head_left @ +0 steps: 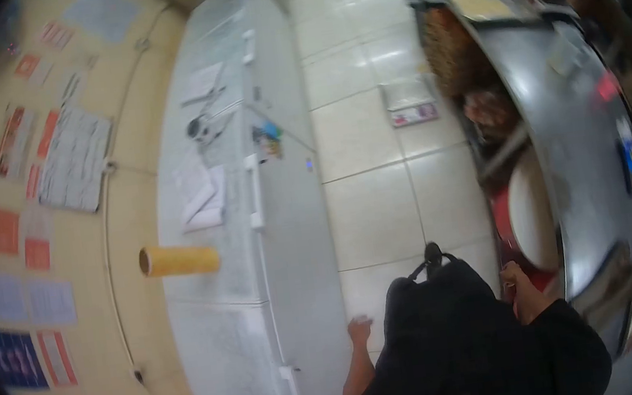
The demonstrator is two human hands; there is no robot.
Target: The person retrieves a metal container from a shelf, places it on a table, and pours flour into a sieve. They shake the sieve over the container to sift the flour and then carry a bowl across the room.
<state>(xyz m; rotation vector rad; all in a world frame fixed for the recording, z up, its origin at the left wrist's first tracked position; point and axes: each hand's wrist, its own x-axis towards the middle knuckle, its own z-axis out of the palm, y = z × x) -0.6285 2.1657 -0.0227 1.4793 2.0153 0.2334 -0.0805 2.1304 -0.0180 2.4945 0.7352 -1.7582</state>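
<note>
My left hand (360, 328) hangs low beside my body, next to the white chest freezers (295, 224) and apart from them. Nothing shows in it, and its fingers look loosely spread, though blurred. On the other side, my right hand (512, 274) is close to a red tub (504, 214) with a large pale round lid or basin (531, 210) at the steel table's edge. Its fingers are bent and smeared, so I cannot make out whether they touch or hold anything. My dark clothing hides part of the floor below me.
A yellow roll (180, 260), papers (201, 192) and a tape-like roll (198, 127) lie on the freezers. At right runs a steel table (573, 134), with brown sacks or crates (454, 50) beneath. A flat package (409, 101) sits on the tiled floor (367, 199) ahead.
</note>
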